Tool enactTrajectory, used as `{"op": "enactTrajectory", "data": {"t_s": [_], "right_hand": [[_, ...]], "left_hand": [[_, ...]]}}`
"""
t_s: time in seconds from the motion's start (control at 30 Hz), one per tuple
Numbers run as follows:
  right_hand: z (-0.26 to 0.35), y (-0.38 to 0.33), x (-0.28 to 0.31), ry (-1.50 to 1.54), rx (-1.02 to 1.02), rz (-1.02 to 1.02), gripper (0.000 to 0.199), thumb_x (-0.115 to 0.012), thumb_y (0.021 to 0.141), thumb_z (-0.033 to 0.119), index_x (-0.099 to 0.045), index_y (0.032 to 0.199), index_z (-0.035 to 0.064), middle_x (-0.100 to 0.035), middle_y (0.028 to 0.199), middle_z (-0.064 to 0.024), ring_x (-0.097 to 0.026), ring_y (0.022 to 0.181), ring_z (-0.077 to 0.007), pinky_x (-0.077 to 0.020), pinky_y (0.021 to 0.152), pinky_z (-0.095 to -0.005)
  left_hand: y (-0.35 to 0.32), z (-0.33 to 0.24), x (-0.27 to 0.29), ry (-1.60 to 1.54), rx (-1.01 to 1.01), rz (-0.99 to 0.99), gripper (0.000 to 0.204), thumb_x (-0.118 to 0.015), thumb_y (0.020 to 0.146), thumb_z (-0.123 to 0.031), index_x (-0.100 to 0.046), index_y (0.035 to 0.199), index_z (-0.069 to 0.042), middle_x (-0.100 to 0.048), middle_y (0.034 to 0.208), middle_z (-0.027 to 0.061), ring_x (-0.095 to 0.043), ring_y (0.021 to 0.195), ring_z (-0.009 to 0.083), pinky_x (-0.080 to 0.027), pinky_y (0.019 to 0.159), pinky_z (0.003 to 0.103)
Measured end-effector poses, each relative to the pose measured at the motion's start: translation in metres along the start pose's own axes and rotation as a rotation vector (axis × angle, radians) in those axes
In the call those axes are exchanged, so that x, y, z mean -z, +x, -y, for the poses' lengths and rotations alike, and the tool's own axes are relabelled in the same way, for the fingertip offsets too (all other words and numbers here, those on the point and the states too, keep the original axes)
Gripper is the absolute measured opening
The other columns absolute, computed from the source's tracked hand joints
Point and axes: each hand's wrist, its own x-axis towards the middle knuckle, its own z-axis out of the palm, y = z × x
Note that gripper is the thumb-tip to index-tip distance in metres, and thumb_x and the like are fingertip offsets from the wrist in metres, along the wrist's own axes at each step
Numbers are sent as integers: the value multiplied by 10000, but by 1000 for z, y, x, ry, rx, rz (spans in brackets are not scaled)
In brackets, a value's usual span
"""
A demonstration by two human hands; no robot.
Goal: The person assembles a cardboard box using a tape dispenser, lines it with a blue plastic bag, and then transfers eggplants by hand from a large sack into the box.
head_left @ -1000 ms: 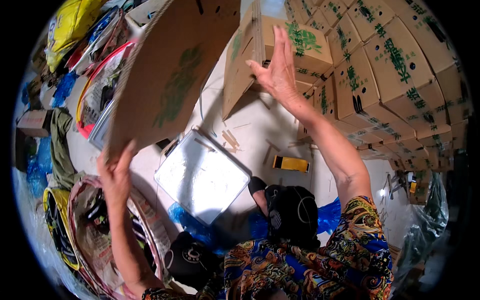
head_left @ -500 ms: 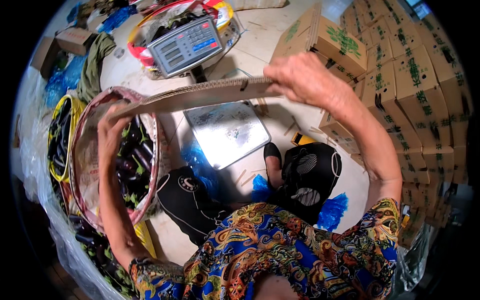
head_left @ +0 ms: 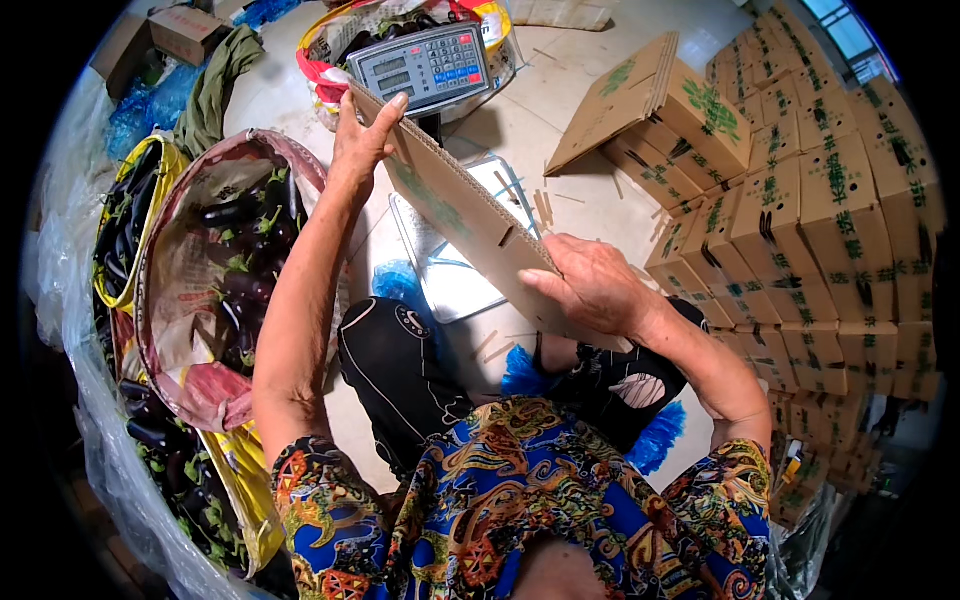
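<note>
Both my hands grip a flat, folded cardboard box [head_left: 470, 215], held on edge and slanting from the upper left down to the right. My left hand [head_left: 362, 138] pinches its far end just below the scale's display, thumb over the edge. My right hand [head_left: 597, 285] clasps the top edge nearer me, thumb on the near side. Underneath, the metal platform of a weighing scale [head_left: 465, 300] shows on both sides of the cardboard. The scale's grey display with keys [head_left: 425, 72] stands behind it. The cardboard hides part of the platform.
At left stands a large lined basket of eggplants [head_left: 255, 265], with a yellow-rimmed one [head_left: 130, 225] beside it. Another basket [head_left: 335, 40] sits behind the display. Stacked printed cartons [head_left: 820, 200] fill the right; an open-flapped carton [head_left: 690, 110] stands before them. Blue plastic bags [head_left: 658, 432] lie near my legs.
The cardboard has swung from nearly level to a steep slant. My left hand has moved away from the eggplant basket, up and right; my right hand has come down nearer me.
</note>
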Motion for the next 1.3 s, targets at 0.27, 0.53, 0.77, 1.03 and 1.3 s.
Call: {"op": "enactTrajectory", "data": {"t_s": [0.27,0.53,0.77,1.03,1.3], "right_hand": [[-30,5,-18,813,-155,39,505,-400,967,454,-545,1173,17,-577,1102,-180,-534,1027,-236,-408,904,-349],[-24,3,-6,646,-177,-44,387,-453,970,345,-616,990,-6,-615,797,-122,-564,787,-172,-455,755,-321],[-34,21,9,142,-82,-262,352,-468,946,273,-608,844,-33,-610,733,-255,-620,714,-390,-478,672,-462],[-58,71,39,-102,-61,-338,310,-484,942,238,-590,815,-23,-595,674,-248,-623,667,-402,-498,648,-497],[-54,117,12,-210,124,-417,309,-515,931,265,-545,775,0,-584,635,-202,-599,636,-394,-483,596,-477]], "left_hand": [[-1,10,9,-113,-27,27,933,-719,748,-472,-217,1463,-146,-358,1405,56,-398,1216,182,-379,886,355],[-5,9,21,-99,4,48,881,-691,797,-452,-192,1467,-170,-290,1468,44,-299,1312,197,-311,978,434],[-23,-3,44,-59,-61,-12,770,-581,710,-134,-257,1402,-37,-458,1232,140,-479,1068,214,-405,885,299],[-47,-29,56,110,-90,197,103,-603,790,-50,-506,755,-55,-505,700,-10,-485,662,91,-411,659,229],[-66,-56,18,415,-9,487,267,-697,780,-138,-447,727,-61,-483,663,-24,-445,591,51,-390,557,226]]}}
